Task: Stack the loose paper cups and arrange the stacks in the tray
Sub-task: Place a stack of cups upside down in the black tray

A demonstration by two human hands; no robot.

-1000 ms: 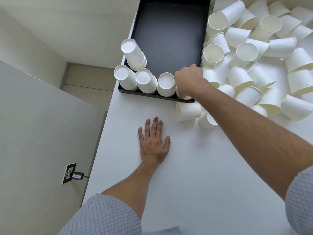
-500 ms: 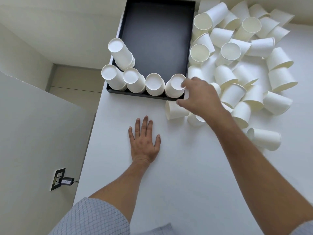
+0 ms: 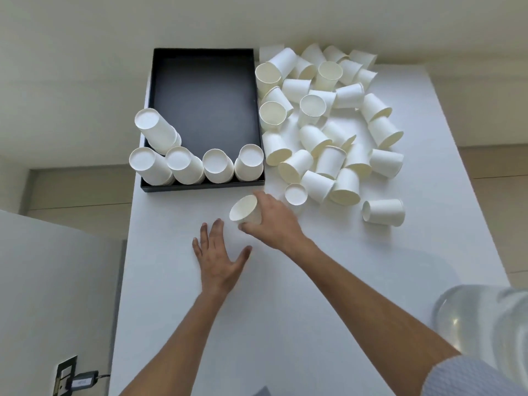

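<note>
A black tray (image 3: 204, 90) lies at the far left of the white table (image 3: 271, 310). Several upside-down stacks of white paper cups (image 3: 218, 165) line its near edge, and one more stack (image 3: 157, 130) stands at its left side. A heap of loose paper cups (image 3: 328, 130) covers the table to the right of the tray. My right hand (image 3: 271, 221) grips one paper cup (image 3: 245, 210) on its side just in front of the tray, mouth facing left. My left hand (image 3: 220, 255) rests flat on the table with fingers spread, just below that cup.
One cup (image 3: 384, 212) lies on its side apart from the heap, at the right. An upside-down cup (image 3: 296, 194) stands near my right hand. A clear plastic object (image 3: 483, 324) is at the lower right. The table's left edge drops to the floor; a wall socket (image 3: 67, 374) is below.
My right hand left the rightmost stack in the tray, drew back toward me and took hold of a loose cup lying in front of the tray. My left hand stayed flat.
</note>
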